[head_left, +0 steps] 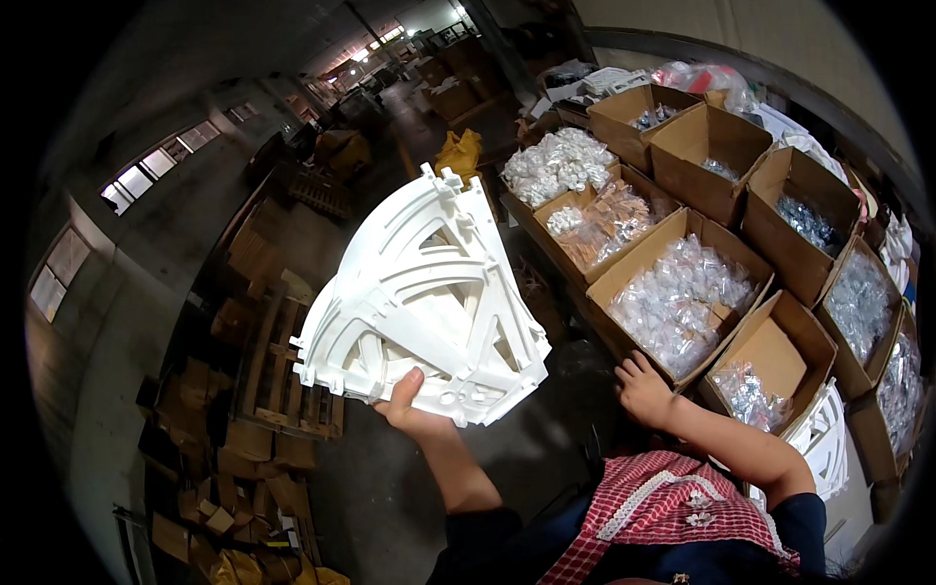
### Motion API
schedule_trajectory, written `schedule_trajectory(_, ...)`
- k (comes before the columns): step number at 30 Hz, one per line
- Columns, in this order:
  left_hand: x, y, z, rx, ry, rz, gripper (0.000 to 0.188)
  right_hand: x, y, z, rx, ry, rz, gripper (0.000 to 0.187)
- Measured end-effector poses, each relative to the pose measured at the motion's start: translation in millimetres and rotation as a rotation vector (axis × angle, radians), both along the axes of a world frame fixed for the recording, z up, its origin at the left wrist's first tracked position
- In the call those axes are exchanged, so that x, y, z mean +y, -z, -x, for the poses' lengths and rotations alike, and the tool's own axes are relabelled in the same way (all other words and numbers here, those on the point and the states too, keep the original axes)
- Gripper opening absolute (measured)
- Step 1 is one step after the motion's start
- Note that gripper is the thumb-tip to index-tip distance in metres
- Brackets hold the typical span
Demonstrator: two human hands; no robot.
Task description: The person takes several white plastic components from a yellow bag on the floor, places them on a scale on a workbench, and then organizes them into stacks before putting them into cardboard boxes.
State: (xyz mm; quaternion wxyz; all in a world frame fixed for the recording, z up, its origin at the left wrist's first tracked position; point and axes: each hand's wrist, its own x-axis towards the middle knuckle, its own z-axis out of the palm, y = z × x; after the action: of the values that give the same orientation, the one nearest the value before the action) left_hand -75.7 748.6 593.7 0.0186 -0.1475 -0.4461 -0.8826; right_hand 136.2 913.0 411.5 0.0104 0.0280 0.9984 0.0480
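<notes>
My left hand [415,413] is closed on the lower edge of a stack of white plastic fan-shaped frames [444,302], with the thumb on top. The frames have curved ribs, triangular openings and small tabs along their edges. They are held up in front of me, above the floor. My right hand [645,392] holds nothing, its fingers apart and slightly bent. It is beside the near corner of a cardboard box [733,250] filled with small clear plastic bags [673,302]; whether it touches the box I cannot tell.
Several open cardboard boxes with bagged small parts stand to the right. One holds brown pieces [614,214]; a pile of white bags [556,166] lies behind it. More white frames [821,439] lie by my right elbow. Wooden pallets [283,366] and cartons are on the left.
</notes>
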Motion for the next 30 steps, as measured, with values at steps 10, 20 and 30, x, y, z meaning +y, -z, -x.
schedule_trajectory(10,17,11,20,-0.035,0.231,-0.107,0.079,16,-49,-11,0.33,0.387,-0.016,0.056)
schedule_trajectory(20,77,30,1,-0.368,0.637,-0.029,0.068,32,-93,-110,0.46,0.441,0.637,0.032)
schedule_trajectory(30,131,41,-71,-0.295,1.064,0.118,0.059,33,-164,-70,0.75,0.625,0.183,0.095)
